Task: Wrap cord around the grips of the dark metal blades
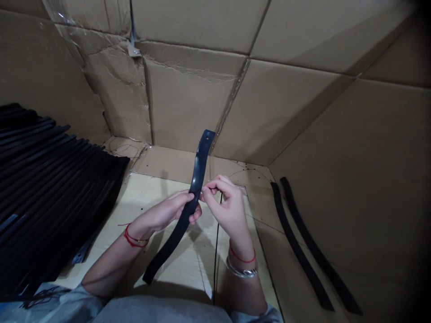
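Observation:
A curved, flat black rubber-like strip [199,172] with a small hole near its upper end is held slantwise in front of me. My left hand [175,208] grips it around the middle, thumb on the face and fingers behind. At the strip's right edge, my right hand [224,202] has thumb and forefinger pinched together; whatever is between them is too small to make out. Below the right hand runs a thin dark line [217,251], and I cannot tell whether it hangs from the fingers or lies on the pale board [134,215].
A large stack of similar black strips [60,188] fills the left side. Two more strips, a nearer one [296,246] and an outer one [319,251], lie on the right. Cardboard walls [188,98] enclose the far side and the right. Small dark specks dot the surface.

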{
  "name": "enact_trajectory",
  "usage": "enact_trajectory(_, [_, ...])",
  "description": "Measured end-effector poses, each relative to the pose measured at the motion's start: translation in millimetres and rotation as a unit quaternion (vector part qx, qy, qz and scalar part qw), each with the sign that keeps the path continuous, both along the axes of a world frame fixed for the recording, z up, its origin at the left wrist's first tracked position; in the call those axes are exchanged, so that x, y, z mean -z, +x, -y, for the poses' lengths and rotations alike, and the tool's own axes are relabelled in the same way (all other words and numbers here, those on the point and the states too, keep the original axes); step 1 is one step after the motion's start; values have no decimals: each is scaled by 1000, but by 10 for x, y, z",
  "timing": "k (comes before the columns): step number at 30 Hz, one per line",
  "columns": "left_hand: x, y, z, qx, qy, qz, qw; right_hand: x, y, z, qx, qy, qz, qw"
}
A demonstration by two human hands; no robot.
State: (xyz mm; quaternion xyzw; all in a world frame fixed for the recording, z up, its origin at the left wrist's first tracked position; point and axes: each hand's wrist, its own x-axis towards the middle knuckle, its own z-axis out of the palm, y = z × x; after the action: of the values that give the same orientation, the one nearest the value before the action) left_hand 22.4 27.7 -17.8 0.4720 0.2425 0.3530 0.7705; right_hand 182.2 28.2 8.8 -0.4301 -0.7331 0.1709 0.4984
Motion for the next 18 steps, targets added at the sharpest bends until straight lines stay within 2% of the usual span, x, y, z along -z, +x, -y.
enact_trajectory(6, [17,22,-8,-28,32,6,999,-45,-2,26,-3,-29,-25,999])
enact_trajectory(10, [-12,8,14,-55,4,59,997,-49,50,21,-47,-120,-91,987])
enact_trajectory(15, [-47,-20,89,-24,36,121,992,5,54,-46,-161,-254,-216,929])
enact_trajectory(18, [-56,-52,103,12,43,134,990,67,19,-125,-193,-304,-280,890])
